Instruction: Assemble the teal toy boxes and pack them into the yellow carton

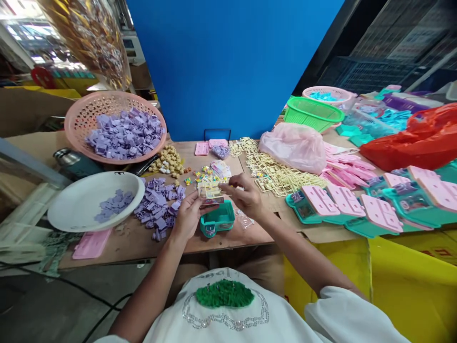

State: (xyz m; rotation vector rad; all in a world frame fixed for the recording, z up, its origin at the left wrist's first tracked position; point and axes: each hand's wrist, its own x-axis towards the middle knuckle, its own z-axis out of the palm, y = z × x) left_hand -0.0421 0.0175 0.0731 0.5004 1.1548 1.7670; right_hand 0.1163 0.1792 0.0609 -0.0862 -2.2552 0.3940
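My left hand [188,214] is closed on a cream plastic frame [210,189] with a small printed strip along its near edge. Thumb and fingertips of my right hand [248,196] are pinched together at the frame's right end; what they grip there is too small to make out. Just below the frame, a teal toy van body [218,219] with an open top stands on the table. Small colourful pieces [203,174] lie behind the frame, near some printed cards [221,168]. A clear plastic part [244,220] rests right of the van body.
Purple parts lie in a heap [157,205], a white bowl [60,207] and a pink basket [76,138]. Cream sprues [282,178], a plastic bag [293,147] and finished-looking teal-and-pink vans [317,202] cover the right side. A blue panel [232,66] stands behind the table.
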